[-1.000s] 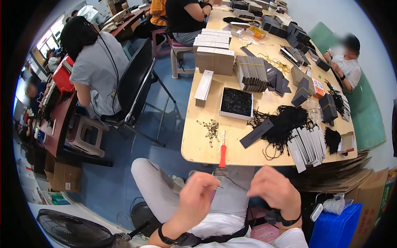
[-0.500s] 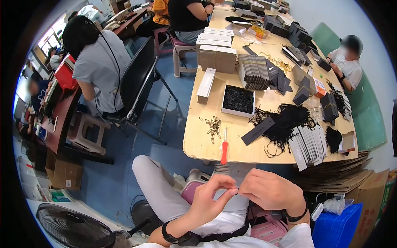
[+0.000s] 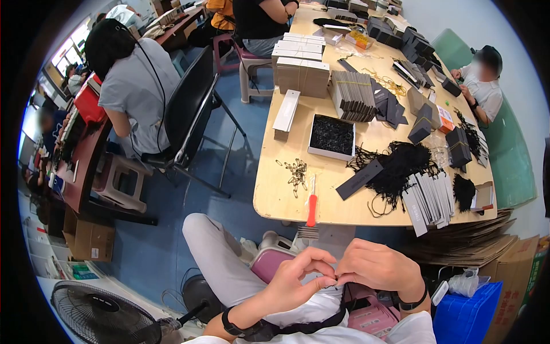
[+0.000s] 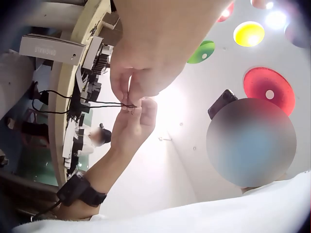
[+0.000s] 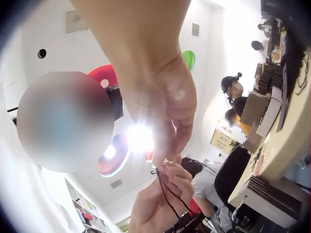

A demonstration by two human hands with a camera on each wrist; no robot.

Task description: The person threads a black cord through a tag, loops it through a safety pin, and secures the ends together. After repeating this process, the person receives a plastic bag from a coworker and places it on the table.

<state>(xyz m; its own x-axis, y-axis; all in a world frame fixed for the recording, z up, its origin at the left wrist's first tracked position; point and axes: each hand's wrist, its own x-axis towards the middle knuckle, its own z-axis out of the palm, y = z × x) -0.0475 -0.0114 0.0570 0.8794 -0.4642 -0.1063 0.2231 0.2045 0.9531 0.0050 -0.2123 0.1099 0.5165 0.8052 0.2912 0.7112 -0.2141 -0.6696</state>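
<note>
In front of the lap, the left hand (image 3: 301, 278) and right hand (image 3: 378, 266) meet fingertip to fingertip. Thumb and index finger of the left hand pinch a thin black cord (image 4: 99, 104), which hangs from the fingertips as a long loop in the left wrist view. Right fingertips pinch at the same spot on the cord. A tiny dark hooked end (image 5: 154, 172) sticks out there in the right wrist view; what it is cannot be made out. Small metal pins (image 3: 295, 176) lie in a loose pile on the table, beside a red-handled tool (image 3: 311, 209).
On the table (image 3: 269, 195) stand a box of small black pieces (image 3: 332, 137), a heap of black cords (image 3: 401, 169), fanned white tags (image 3: 429, 200) and banded card stacks (image 3: 350, 94). A fan (image 3: 106, 312) is at lower left, a blue bin (image 3: 467, 312) at right. Other people sit nearby.
One second ago the hands were apart. The right hand has come left to the left hand, which has moved a little right; their fingertips now meet at the cord.
</note>
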